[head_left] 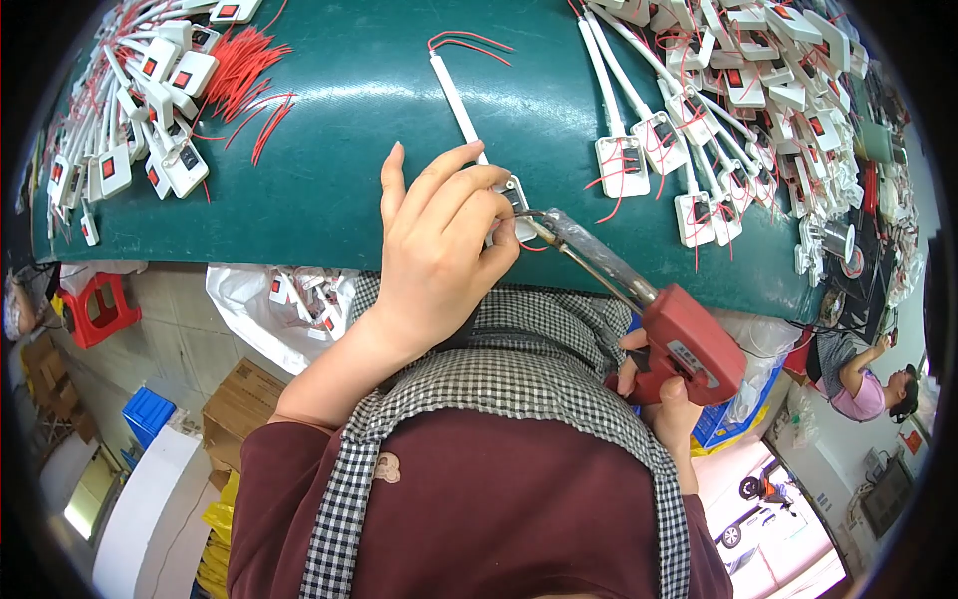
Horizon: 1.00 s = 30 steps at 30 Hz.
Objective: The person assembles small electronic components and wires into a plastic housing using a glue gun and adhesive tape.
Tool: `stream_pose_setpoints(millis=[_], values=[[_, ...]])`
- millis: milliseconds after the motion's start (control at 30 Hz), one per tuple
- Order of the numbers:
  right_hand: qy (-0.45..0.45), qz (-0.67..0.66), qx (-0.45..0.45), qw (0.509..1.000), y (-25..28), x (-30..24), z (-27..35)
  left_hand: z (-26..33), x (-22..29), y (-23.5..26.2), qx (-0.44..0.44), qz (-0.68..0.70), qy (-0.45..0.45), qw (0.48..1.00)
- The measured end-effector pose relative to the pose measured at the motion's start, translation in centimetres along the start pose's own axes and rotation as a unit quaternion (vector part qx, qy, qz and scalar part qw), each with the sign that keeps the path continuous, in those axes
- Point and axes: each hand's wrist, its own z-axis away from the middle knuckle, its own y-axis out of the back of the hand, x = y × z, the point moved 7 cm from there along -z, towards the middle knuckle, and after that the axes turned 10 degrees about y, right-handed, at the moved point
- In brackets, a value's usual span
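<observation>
On the green tabletop lies a white switch housing (526, 230) with a dark switch in it, partly covered by my fingers. From it a white tube (455, 98) runs away from me, with thin red wires (469, 36) coming out of its far end. My left hand (439, 240) is closed on the housing, thumb and forefinger pinched at its edge; whether a wire is between them is hidden. My right hand (667, 404) grips a red soldering gun (691, 344) by its handle. The gun's slim metal tip reaches the housing, close by my left fingertips.
Piled white switch housings (115, 170) and loose red wires (244, 75) lie at left. More wired housings (624, 165) crowd the right, near a solder spool (838, 238). A white bag (249, 309) hangs below the table edge; a red stool (100, 309) stands left. Another person (863, 389) sits far right.
</observation>
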Motion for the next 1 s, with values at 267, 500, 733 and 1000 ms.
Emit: stream_pose_setpoints(millis=[267, 500, 733, 1000], values=[[0.007, -0.017, 0.031, 0.999, 0.7, 0.0, -0.2, 0.0, -0.2, 0.1, -0.012, -0.004, 0.008, 1.0], [0.037, -0.002, 0.069, 0.997, 1.6, -0.3, 0.3, 0.1, 0.2, -0.2, -0.018, 0.019, 0.007, 1.0], [0.091, 0.003, 0.047, 0.995, 0.8, -0.7, -1.0, -0.2, -0.3, 1.1, -0.042, 0.03, 0.024, 0.998], [0.17, -0.037, 0.121, 0.977, 3.5, -1.0, -0.5, -2.0, -0.2, -0.3, -0.116, 0.187, 0.03, 0.975]])
